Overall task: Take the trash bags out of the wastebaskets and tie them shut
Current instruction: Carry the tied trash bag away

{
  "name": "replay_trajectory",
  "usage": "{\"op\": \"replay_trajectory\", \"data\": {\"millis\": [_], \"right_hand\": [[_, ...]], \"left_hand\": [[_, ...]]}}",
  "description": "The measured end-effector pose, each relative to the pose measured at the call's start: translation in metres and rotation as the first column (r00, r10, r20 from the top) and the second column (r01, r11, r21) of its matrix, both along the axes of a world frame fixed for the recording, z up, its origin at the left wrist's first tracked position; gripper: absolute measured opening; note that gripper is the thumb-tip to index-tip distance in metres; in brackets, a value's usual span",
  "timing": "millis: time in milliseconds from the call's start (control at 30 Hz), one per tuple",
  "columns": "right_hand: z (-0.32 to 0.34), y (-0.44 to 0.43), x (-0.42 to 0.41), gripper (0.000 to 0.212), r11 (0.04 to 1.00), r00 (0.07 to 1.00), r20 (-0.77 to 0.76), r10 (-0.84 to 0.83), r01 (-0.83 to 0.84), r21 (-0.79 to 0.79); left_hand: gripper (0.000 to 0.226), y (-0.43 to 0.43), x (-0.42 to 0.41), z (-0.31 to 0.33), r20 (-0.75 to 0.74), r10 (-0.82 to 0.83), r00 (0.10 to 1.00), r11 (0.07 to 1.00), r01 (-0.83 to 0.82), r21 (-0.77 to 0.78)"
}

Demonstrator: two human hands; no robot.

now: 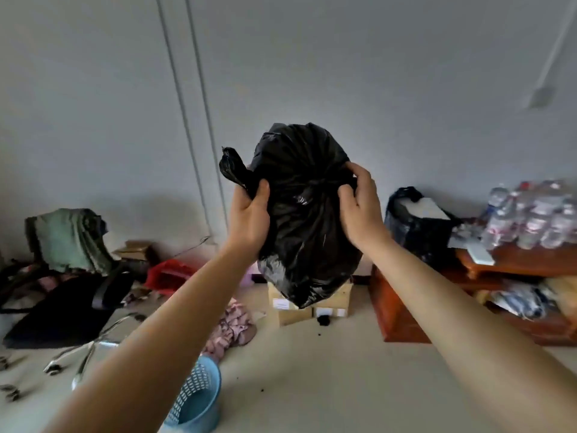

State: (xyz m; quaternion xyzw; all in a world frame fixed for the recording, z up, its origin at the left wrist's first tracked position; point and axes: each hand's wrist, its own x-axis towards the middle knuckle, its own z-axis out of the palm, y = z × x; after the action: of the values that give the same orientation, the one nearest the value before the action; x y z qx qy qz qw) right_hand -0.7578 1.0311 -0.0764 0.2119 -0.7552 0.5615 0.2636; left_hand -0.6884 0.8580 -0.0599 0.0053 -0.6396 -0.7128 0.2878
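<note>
A black trash bag [306,220] was held up in the centre of the frame, clear of the floor and in front of a pale wall. Its plastic was seen gathered into a bunched point on the side facing the camera. The left hand [249,214] was curled round a twisted ear of the bag that stuck up at the bag's left edge. The right hand [359,201] was seen pinching the gathered plastic at the bag's right side, thumb and fingers pressed together on it. A blue lattice wastebasket [196,398] was seen on the floor at the bottom of the frame, left of centre, partly hidden by the left forearm. Cardboard boxes [334,303] were seen on the floor behind the bag's lower end. At the right of the frame a second black bag [415,232] and a pack of water bottles [537,210] were seen on a red wooden worktop [515,260].
</note>
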Motion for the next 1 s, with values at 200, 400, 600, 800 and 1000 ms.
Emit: {"op": "replay_trajectory", "data": {"millis": [200,400,600,800,1000], "right_hand": [[-0.013,0.289,0.026,0.056,0.932,0.932,0.036,-0.362,0.36,0.034],[-0.02,0.506,0.075,0.056,0.77,0.767,0.062,-0.638,0.636,0.059],[-0.037,0.657,0.083,0.059,0.649,0.641,0.123,-0.758,0.76,0.038],[-0.067,0.775,0.03,0.059,0.581,0.571,0.168,-0.803,0.814,0.008],[-0.056,0.908,-0.044,0.056,0.5,0.482,0.212,-0.851,0.865,0.038]], "left_hand": [[0.041,0.272,-0.048,-0.014,0.028,-0.403,0.915,0.914,0.404,-0.035],[0.03,0.501,-0.057,-0.025,0.043,-0.677,0.735,0.736,0.677,0.019],[0.038,0.663,-0.079,-0.037,0.045,-0.807,0.589,0.589,0.808,-0.012],[0.033,0.803,-0.151,-0.073,0.045,-0.869,0.492,0.493,0.869,0.025],[0.035,0.952,-0.238,-0.071,0.044,-0.893,0.448,0.449,0.893,0.033]]}}
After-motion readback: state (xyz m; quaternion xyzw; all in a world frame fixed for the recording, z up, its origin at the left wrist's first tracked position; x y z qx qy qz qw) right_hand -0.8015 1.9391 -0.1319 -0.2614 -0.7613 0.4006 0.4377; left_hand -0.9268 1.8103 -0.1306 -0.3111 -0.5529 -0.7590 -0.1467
